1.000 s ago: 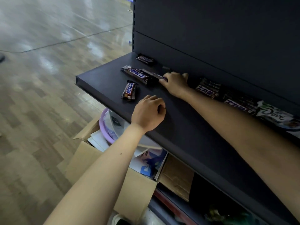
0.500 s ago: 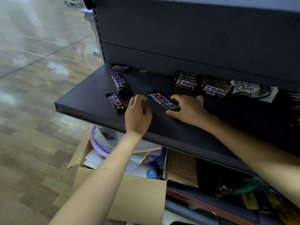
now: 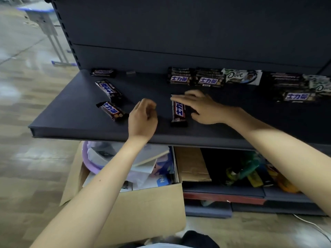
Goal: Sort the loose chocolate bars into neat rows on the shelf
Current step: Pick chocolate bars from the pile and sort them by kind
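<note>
Your right hand point(image 3: 202, 108) lies over one loose chocolate bar point(image 3: 179, 112) at mid-shelf, and your left hand point(image 3: 142, 119) hangs just left of it.

The right fingers point(image 3: 180, 99) reach nearly straight and close together across the bar's far end, though they are blurred. The left fingers are loosely curled and hold nothing. On the dark shelf point(image 3: 71, 113), two more loose bars point(image 3: 109, 89) lie askew near the left edge, and another bar point(image 3: 103, 72) sits by the back wall. Neat stacks point(image 3: 208, 80) and a Dove bar point(image 3: 241, 76) line the far right.
</note>
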A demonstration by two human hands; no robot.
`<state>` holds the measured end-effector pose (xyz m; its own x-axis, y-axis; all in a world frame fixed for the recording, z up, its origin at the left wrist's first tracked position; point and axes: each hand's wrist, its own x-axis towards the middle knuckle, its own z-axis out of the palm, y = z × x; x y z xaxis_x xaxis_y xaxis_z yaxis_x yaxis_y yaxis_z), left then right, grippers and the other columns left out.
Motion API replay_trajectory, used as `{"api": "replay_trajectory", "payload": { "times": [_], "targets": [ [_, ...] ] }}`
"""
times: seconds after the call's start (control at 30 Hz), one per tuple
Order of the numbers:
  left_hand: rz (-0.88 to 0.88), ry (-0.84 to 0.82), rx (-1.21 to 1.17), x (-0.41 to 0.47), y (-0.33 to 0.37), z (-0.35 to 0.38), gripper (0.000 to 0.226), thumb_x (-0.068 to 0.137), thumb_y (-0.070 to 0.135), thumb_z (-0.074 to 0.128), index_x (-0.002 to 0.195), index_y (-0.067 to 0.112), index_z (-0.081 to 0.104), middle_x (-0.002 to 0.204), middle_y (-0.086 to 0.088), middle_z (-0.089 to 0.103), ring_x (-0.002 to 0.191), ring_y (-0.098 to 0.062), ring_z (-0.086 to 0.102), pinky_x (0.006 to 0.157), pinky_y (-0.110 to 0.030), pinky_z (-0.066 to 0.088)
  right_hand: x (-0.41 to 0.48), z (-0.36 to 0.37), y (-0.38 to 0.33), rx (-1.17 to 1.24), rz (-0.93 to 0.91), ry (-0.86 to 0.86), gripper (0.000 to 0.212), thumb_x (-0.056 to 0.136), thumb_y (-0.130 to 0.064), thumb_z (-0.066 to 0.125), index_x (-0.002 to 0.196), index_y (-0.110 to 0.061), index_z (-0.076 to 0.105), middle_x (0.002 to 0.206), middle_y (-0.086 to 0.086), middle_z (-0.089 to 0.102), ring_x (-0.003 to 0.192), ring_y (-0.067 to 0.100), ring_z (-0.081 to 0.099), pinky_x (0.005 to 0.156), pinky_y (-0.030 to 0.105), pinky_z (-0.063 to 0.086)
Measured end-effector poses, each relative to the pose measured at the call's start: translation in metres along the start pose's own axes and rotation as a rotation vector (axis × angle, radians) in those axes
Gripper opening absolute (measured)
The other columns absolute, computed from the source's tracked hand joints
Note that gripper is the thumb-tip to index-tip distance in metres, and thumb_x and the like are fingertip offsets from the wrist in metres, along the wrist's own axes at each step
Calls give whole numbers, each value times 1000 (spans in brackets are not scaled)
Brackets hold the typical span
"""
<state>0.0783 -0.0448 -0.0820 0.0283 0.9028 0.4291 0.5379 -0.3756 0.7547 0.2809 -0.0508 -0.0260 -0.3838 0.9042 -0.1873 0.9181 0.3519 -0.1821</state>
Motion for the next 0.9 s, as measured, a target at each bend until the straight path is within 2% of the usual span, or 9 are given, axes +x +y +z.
{"api": "replay_trajectory", "payload": {
  "times": [0.1,0.23,0.33,0.4,0.53,0.63,0.7,0.77,0.9],
  "targets": [
    [4,-32,9,-1,1,-1,19,83,-3,49,95,3,63,95,-9,66,80,-15,56,66,-11,31,17,-13,-5,-187,-38,-127,68,91,-17,55,144,-43,21,153,-11,20,140,18,10,108,36,14],
    [-73,-130,38,0,5,-3,18,91,18,50,104,10,60,101,-4,66,92,-19,59,70,-17,33,30,-19,-14,-370,-87,-71,48,87,-36,60,132,-32,44,134,-7,41,127,18,23,103,34,16],
    [-132,-279,88,3,8,-3,32,92,39,48,112,15,56,109,-1,66,105,-22,57,81,-28,40,25,-12,-18,-199,-9,55,41,84,-43,62,119,-26,46,120,-7,49,120,21,33,101,35,20],
    [-153,-334,60,5,14,-7,39,90,45,50,115,16,57,110,-2,66,104,-22,58,82,-30,44,17,-8,-23,-106,6,169,38,85,-43,60,116,-25,45,116,-6,55,111,20,45,102,34,19],
    [-182,-325,-164,3,25,-12,17,90,32,55,98,19,63,81,1,69,82,-14,65,75,-28,47,5,-2,-41,-117,-24,361,44,88,-43,55,125,-21,47,117,-4,57,104,18,47,88,22,13],
    [-265,-299,-433,0,26,-18,4,90,26,58,88,26,62,76,5,69,76,-10,66,79,-32,53,-4,-1,-42,-92,-59,484,55,84,-50,57,132,-25,47,123,-2,55,114,18,47,92,27,15],
    [-336,-273,-600,0,26,-25,5,89,23,60,85,25,61,78,5,68,74,-8,65,74,-27,51,-15,-3,-38,58,22,533,65,81,-51,60,139,-31,38,140,-4,44,129,19,35,100,34,17],
    [-403,-242,-743,0,26,-31,5,89,22,59,84,24,61,76,8,68,70,-3,65,72,-21,49,-27,-3,-38,373,98,562,71,82,-43,63,143,-33,28,146,-6,35,135,17,29,108,38,23],
    [-530,-263,-897,1,24,-37,5,90,23,57,87,23,60,69,12,70,70,0,65,74,-21,46,-37,8,-47,810,168,692,70,86,-32,62,144,-30,23,141,-9,38,120,4,45,91,13,38]
  ]
}}
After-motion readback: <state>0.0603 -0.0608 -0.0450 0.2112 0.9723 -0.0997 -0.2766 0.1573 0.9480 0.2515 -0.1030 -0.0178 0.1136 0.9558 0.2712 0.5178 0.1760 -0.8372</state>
